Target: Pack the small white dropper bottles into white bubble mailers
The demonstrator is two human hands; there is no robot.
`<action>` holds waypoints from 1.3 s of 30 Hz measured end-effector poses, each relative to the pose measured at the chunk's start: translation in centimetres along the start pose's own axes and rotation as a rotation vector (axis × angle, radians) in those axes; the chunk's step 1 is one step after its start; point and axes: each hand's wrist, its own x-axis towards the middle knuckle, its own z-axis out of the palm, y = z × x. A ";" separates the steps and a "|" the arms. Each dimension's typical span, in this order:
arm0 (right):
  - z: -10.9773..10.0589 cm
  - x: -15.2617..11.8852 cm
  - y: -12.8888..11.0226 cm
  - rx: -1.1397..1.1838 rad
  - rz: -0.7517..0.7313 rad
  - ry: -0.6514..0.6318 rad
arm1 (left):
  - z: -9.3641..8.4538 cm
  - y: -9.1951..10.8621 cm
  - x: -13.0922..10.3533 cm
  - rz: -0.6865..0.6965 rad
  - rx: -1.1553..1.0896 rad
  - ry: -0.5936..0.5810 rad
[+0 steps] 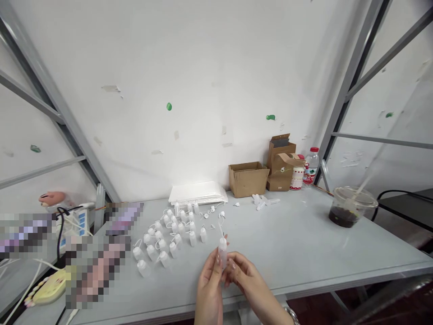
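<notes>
A small translucent white squeeze bottle (222, 247) stands upright between my hands near the table's front edge, its thin strap and cap rising from the top. My left hand (210, 276) is closed around it, thumb on the near side. My right hand (246, 274) has its fingers curled against the bottle's lower right side; its fingertips are partly hidden. Several similar bottles (163, 258) stand in loose rows to the left, many with looped cap straps. Behind the held bottle lie a few loose white caps (212, 209).
Several loose bottles (260, 205) lie before an open cardboard box (248, 181). A stack of white sheets (198, 193) rests against the wall. Right of the box are a paper bag (280, 174), a water bottle (311, 168) and a plastic cup (348, 210) with dark contents. Cables and a power strip (77, 225) crowd the left.
</notes>
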 end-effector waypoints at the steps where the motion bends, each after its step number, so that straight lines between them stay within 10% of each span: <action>1: 0.0 0.0 0.2 0.014 -0.009 0.008 | 0.1 -0.4 0.0 0.006 0.003 0.001; 9: -1.0 1.1 1.5 0.069 -0.053 0.057 | -0.4 -1.8 1.0 0.001 0.007 0.036; 21: -2.6 1.0 3.8 -0.293 -0.153 0.306 | -1.7 2.8 2.1 0.182 -0.003 0.184; 34: -2.6 0.7 3.5 -0.343 -0.242 0.371 | -2.5 2.1 2.4 0.000 -0.386 0.000; 39: -2.5 0.7 3.6 -0.425 -0.258 0.372 | -2.3 1.8 2.5 0.042 -0.373 0.172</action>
